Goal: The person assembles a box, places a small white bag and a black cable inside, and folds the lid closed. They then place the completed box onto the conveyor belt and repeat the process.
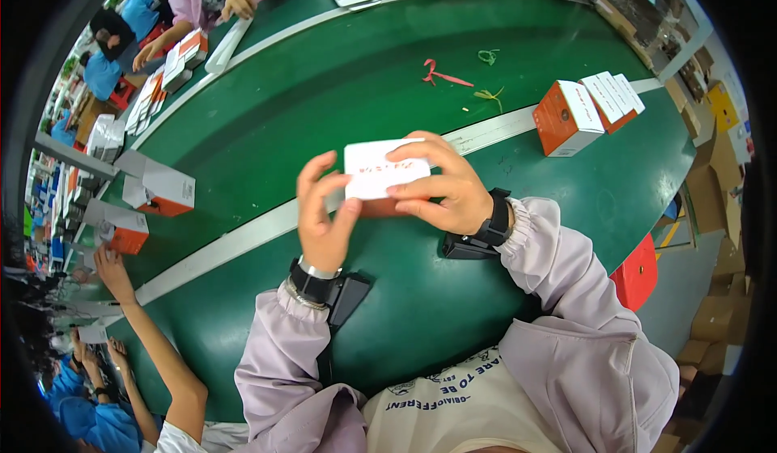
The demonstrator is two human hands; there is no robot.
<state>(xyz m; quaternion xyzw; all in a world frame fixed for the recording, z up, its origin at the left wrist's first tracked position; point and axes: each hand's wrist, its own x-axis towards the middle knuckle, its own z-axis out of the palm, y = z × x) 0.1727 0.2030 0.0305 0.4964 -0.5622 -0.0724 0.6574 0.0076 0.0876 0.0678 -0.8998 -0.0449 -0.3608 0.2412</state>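
Between my two hands, above the green table, is a small white and orange carton (374,162), its white end face turned up. My left hand (322,210) grips its left edge, the thumb and fingertips against the side. On the right, my right hand (447,182) holds the same carton, with fingers over the white face and along its near edge. A dark strap with a black device sits on each wrist. The carton's underside is hidden; some orange shows below the white face.
The green table (405,291) has a pale strip (235,243) across it. Closed cartons (566,117) stand at the right, open-flapped cartons (166,190) at the left. Red and green scraps (445,74) lie beyond. A co-worker's arm (158,340) reaches in at left; another person (235,0) works across. A red stool (636,271) stands right.
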